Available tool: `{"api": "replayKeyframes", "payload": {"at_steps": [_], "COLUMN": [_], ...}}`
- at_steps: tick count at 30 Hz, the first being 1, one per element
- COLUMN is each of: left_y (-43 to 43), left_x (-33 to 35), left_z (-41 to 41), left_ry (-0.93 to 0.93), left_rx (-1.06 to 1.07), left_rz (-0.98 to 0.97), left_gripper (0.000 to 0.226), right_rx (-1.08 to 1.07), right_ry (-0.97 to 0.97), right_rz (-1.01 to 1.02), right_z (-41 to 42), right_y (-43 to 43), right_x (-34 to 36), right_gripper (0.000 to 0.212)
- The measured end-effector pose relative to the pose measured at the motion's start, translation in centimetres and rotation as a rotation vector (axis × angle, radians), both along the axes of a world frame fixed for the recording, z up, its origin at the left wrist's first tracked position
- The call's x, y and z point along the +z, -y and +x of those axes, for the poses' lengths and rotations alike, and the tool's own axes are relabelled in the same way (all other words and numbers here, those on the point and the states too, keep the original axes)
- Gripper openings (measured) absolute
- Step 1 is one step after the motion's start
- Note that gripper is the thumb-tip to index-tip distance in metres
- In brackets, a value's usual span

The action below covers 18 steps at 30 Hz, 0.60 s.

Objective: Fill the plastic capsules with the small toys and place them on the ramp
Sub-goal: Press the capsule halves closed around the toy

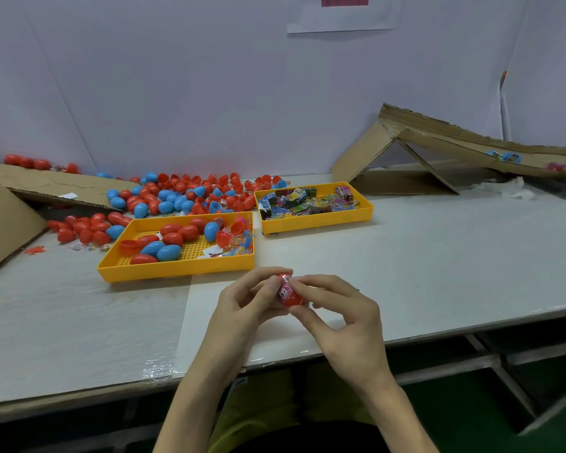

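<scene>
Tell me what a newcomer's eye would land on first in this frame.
First, the left hand and right hand pinching a red capsule together near the front edge of the table. Behind them sit two yellow trays, and a heap of red and blue capsules spreads along the back wall at the left. A cardboard ramp rises at the far right.

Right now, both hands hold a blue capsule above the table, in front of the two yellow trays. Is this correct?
Not quite: the capsule is red, not blue. The head view shows the left hand and the right hand holding it above the table, in front of the two yellow trays, the nearer tray and the farther tray.
</scene>
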<state>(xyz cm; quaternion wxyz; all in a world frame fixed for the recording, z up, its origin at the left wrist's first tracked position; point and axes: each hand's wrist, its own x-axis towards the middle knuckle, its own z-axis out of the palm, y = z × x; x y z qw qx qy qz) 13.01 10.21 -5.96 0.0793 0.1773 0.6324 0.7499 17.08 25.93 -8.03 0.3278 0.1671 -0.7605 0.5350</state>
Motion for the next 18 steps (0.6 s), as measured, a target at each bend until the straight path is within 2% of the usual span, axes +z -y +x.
{"api": "replayKeyframes", "payload": {"at_steps": [18], "left_y": [-0.28], "left_x": [0.32], "left_z": [0.14], "left_ry": [0.02], "left_rx": [0.058], "left_rz": [-0.039], "left_gripper": [0.034], "right_rx": [0.021], "right_ry": [0.022], "right_rz": [-0.04], "right_z": [0.07], "right_y": [-0.15], "right_x": [0.01], "right_gripper": [0.034]}}
